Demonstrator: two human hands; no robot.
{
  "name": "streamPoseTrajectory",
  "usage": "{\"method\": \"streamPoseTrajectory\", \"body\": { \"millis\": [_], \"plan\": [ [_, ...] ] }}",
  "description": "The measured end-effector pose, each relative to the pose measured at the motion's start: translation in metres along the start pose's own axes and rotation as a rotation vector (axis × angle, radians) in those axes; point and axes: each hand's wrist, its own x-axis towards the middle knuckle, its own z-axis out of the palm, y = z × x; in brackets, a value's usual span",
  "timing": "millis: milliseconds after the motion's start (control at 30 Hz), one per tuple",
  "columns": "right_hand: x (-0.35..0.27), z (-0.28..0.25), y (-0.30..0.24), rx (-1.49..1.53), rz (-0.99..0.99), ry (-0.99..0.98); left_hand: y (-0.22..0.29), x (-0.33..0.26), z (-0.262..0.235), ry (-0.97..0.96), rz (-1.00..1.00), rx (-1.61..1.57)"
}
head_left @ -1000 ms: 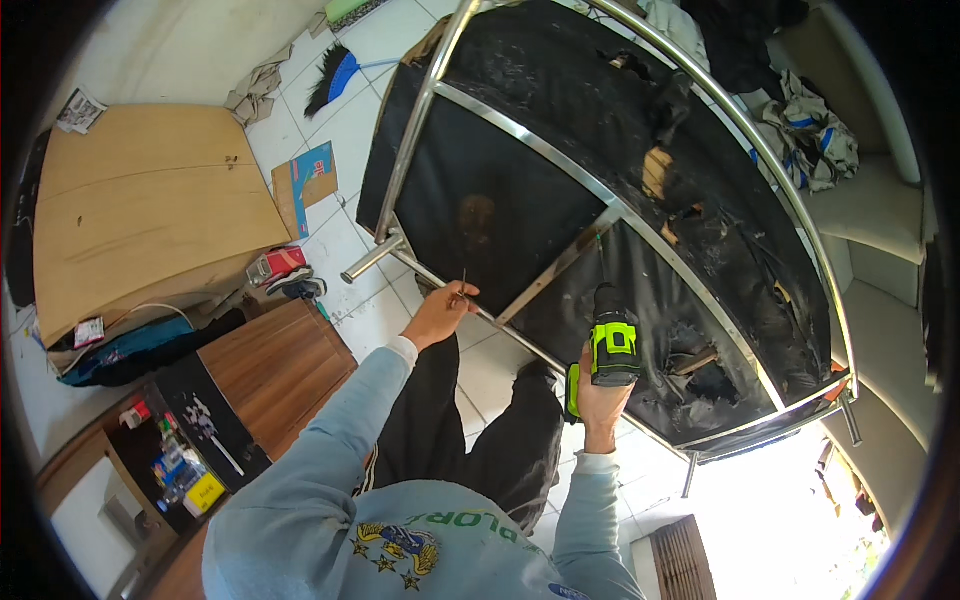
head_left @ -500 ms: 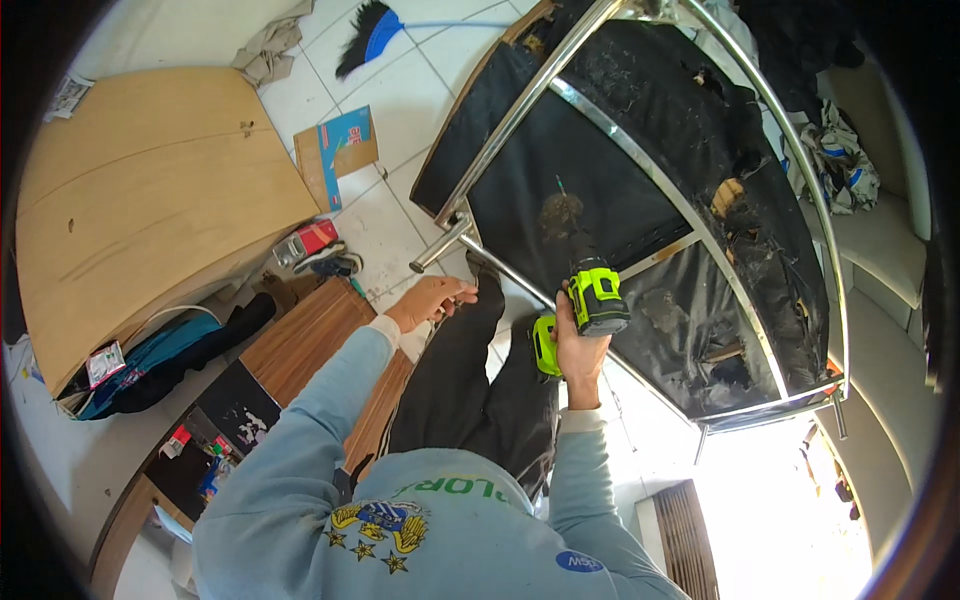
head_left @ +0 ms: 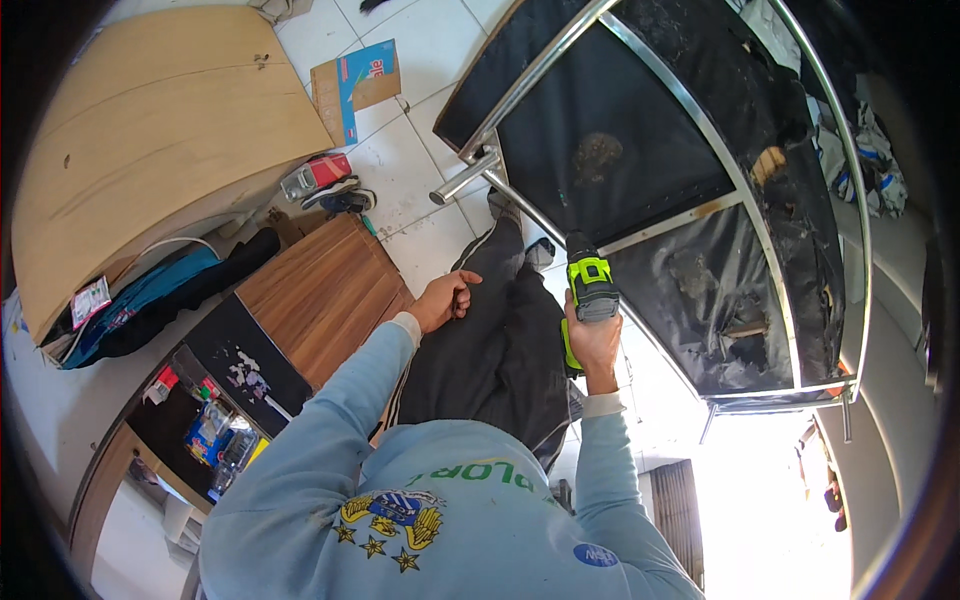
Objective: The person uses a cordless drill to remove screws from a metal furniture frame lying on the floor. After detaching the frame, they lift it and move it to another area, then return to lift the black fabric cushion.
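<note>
A green-and-black cordless drill is gripped in my right hand, held upright near the lower edge of a piece of furniture. My left hand hovers over my left thigh, fingers curled in; whatever they hold, if anything, is hidden. In front of me stands the furniture's tubular chrome frame, with torn black sheeting stretched across its underside. Metal cross strips divide that sheeting, and a round brown smudge marks it. The drill's tip lies close to the frame's near rail, and I cannot tell whether they touch.
On the left stands a large tan wooden panel, with a brown wood-grain cabinet nearer me. A cardboard piece, a red-and-silver box and shoes lie on the white tiles. A pale sofa borders the right side.
My right hand has drawn the drill down and back from the middle of the sheeting. My left hand has come nearer my thigh, its fingers more curled. The view has shifted.
</note>
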Motion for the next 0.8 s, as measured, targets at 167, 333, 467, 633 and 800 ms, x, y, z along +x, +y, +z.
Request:
{"method": "streamPoseTrajectory", "body": {
  "millis": [167,333,467,633,800],
  "plan": [
    [-0.036,-0.003,0.050,0.018,0.038,0.041,-0.035,-0.020,0.027,0.150,-0.037,-0.045],
    [-0.056,-0.024,0.084,0.036,0.200,0.145,-0.069,-0.013,0.022,0.159,-0.026,0.152],
    [-0.063,-0.042,0.102,0.123,0.212,0.278,-0.065,-0.011,0.027,0.113,0.003,0.252],
    [-0.036,-0.044,0.125,0.190,0.064,0.588,-0.059,0.012,0.013,0.094,0.037,0.418],
    [0.021,-0.037,0.151,0.272,0.168,0.619,-0.055,0.032,0.045,0.428,0.216,1.596]
  ]
}}
